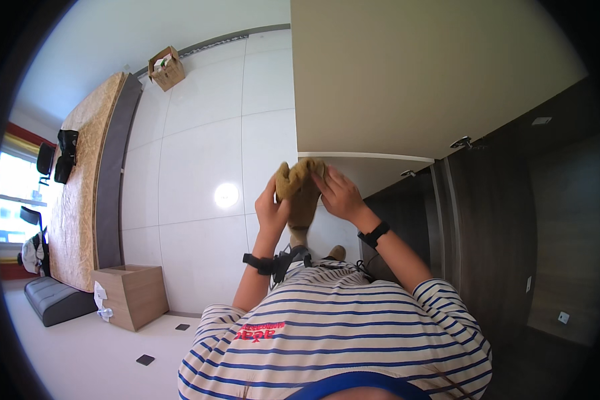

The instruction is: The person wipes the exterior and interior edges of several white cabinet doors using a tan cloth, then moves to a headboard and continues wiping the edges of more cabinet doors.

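Both hands hold a brown fuzzy cloth item in front of my body, its upper end bunched into folds. My left hand grips its left edge, with the thumb over the front. On the upper right side, the fingers of my right hand pinch the fabric. The cloth hangs down between the hands; its exact kind is not clear. Just below its lower end a beige surface shows, partly hidden. One brown shoe is visible on the floor beneath me.
To the right, a large beige cabinet door stands open beside a dark wood wardrobe interior. On the left are a bed base with a board top, a wooden drawer box and a grey cushion. A cardboard box stands far ahead.
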The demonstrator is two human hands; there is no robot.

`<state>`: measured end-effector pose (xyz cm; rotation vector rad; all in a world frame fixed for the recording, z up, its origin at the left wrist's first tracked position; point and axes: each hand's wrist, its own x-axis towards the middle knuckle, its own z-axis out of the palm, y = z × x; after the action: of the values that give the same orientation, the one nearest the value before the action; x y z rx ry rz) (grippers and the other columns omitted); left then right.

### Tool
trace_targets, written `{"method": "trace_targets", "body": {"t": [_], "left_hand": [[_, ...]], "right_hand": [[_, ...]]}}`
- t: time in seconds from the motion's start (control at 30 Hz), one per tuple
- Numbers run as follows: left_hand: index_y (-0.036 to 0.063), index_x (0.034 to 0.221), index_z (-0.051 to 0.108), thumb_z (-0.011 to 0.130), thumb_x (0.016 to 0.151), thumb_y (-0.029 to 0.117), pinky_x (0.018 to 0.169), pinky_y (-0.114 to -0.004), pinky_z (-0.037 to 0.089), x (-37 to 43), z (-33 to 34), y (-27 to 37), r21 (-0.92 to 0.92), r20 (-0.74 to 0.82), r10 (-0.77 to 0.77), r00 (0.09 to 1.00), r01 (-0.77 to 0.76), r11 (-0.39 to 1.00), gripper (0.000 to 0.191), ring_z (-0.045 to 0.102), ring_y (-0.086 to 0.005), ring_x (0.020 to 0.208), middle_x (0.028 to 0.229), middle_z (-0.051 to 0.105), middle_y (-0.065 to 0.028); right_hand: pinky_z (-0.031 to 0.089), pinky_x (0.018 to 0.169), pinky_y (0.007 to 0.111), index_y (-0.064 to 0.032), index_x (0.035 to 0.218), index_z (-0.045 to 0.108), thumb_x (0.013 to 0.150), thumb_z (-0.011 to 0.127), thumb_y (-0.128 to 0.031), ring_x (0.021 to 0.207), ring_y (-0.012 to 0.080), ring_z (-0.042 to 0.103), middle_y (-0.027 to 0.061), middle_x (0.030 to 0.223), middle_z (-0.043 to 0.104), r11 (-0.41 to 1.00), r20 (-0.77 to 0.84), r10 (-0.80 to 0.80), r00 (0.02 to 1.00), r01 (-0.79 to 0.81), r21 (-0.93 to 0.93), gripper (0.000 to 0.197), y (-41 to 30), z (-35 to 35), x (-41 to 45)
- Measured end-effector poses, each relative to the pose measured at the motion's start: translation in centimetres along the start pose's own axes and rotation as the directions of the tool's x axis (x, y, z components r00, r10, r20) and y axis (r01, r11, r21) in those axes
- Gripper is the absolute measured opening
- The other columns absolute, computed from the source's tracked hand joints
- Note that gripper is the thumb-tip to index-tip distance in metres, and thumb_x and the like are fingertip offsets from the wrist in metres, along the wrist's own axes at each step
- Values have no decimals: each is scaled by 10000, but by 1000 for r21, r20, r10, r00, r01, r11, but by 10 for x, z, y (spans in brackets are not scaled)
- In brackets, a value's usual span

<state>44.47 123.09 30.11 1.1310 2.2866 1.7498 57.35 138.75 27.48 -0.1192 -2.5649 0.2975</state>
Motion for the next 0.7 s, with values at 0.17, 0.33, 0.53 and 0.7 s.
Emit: {"method": "trace_targets", "body": {"t": [0.17, 0.33, 0.53, 0.7], "left_hand": [[16, 1263, 505, 564, 782, 23, 890, -330, 477, 30, 27, -24, -159, 61, -60, 996, 69, 985, 485, 614, -268, 1065, 1143, 629, -174], [42, 1242, 486, 492, 815, 65, 922, -324, 445, 46, 59, -40, -337, 168, -168, 971, 217, 916, 428, 581, -229, 1068, 1118, 616, -144], [34, 1202, 472, 476, 813, 55, 923, -315, 436, 43, 71, -64, -479, 213, -198, 957, 279, 832, 389, 559, -205, 1047, 1109, 589, -119], [11, 1146, 482, 472, 786, 46, 897, -313, 446, 10, 65, -46, -448, 176, -268, 947, 319, 835, 362, 560, -201, 996, 1057, 585, -110]], "right_hand": [[394, 1035, 427, -50, 1299, 507, 769, 568, -100, 1152, 334, 509, 175, 1156, 575, 977, 19, -86, 996, 88, -194, 535, 10, 2, 25], [391, 1045, 429, -27, 1160, 603, 800, 521, -101, 1183, 346, 502, 183, 1162, 575, 970, 65, -84, 994, 96, -222, 376, 22, 14, 18], [396, 1035, 429, -16, 1144, 591, 776, 549, -85, 1166, 342, 504, 184, 1134, 577, 985, -55, -11, 998, 1, -174, 377, 4, 16, 26], [449, 930, 429, -38, 1048, 586, 727, 582, -89, 1037, 338, 537, 149, 1027, 595, 964, -179, 214, 960, -178, 196, 326, -16, 4, 27]]}}
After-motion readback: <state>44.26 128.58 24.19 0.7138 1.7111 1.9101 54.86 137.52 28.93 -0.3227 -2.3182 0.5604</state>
